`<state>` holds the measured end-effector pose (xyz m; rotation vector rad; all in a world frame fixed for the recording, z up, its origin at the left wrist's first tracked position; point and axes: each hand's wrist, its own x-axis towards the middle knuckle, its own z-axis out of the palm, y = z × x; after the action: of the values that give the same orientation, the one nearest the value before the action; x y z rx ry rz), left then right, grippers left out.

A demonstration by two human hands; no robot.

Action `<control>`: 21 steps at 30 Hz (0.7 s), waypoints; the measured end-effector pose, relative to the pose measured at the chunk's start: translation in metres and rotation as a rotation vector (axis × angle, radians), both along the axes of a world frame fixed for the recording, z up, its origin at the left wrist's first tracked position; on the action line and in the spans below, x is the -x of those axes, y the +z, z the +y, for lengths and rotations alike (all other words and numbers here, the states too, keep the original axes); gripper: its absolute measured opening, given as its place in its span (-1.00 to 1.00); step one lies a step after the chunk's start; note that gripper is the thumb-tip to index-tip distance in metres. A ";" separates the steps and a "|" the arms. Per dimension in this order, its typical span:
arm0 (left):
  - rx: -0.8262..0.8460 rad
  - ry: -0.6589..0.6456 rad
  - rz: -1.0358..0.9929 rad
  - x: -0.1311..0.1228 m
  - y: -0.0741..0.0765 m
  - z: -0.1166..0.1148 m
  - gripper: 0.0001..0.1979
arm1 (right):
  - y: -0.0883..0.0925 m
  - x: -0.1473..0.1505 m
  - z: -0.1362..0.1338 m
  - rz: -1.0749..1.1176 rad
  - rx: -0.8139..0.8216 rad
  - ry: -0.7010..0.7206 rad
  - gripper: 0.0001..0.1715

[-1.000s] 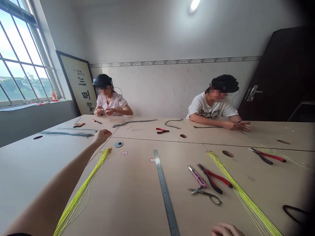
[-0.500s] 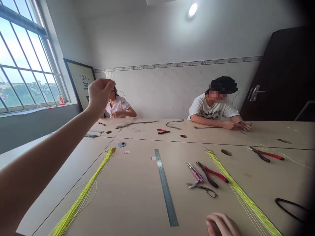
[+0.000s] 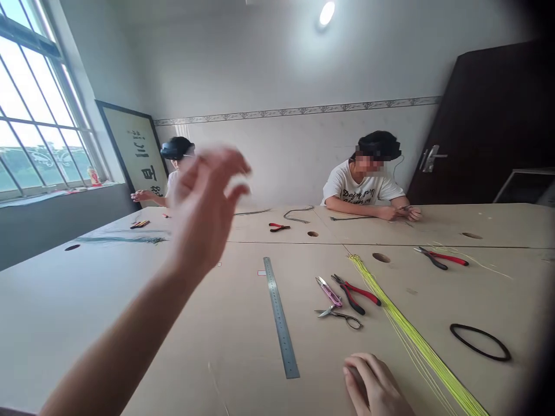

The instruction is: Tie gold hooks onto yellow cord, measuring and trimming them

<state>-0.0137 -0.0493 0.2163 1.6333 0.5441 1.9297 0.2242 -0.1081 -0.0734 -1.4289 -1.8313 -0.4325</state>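
Note:
My left hand (image 3: 210, 202) is raised in front of me over the left half of the table, blurred by motion. Its thumb stands apart from the fingers, and no object shows between them. My right hand (image 3: 375, 384) rests at the near edge of the view with its fingers curled in; whatever they may hold is hidden. A thin pale strand (image 3: 217, 387), faint and blurred, shows near the front edge, left of a steel ruler (image 3: 281, 318). Beyond my right hand lie small scissors (image 3: 340, 316), pink thread snips (image 3: 329, 292) and red-and-black pliers (image 3: 356, 293).
A bundle of yellow cords (image 3: 403, 323) runs along the right side, with a black ring (image 3: 480, 342) and more pliers (image 3: 442, 257) beyond it. Two people sit across the table (image 3: 243, 323), where another pair of pliers (image 3: 278, 227) and dark cords (image 3: 297, 215) lie.
My left hand has moved right and nearer, and its pinched fingers have parted. My forearm now covers the left yellow bundle. The view has shifted slightly right; my right hand remains curled.

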 end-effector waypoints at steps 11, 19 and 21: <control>0.783 0.047 -0.007 -0.008 -0.240 0.067 -0.71 | 0.073 0.033 0.011 0.363 0.482 0.321 -0.77; 0.919 -0.208 0.081 -0.019 -0.242 0.051 -0.69 | 0.085 0.077 0.100 0.722 0.641 0.431 -0.67; 0.942 -0.249 0.139 -0.018 -0.239 0.047 -0.69 | 0.073 0.079 0.100 0.768 0.664 0.453 -0.67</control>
<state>0.0045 -0.0028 -0.0232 1.1258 1.0445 1.0890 0.1450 -0.0084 -0.0003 -1.2464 -1.5979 0.9118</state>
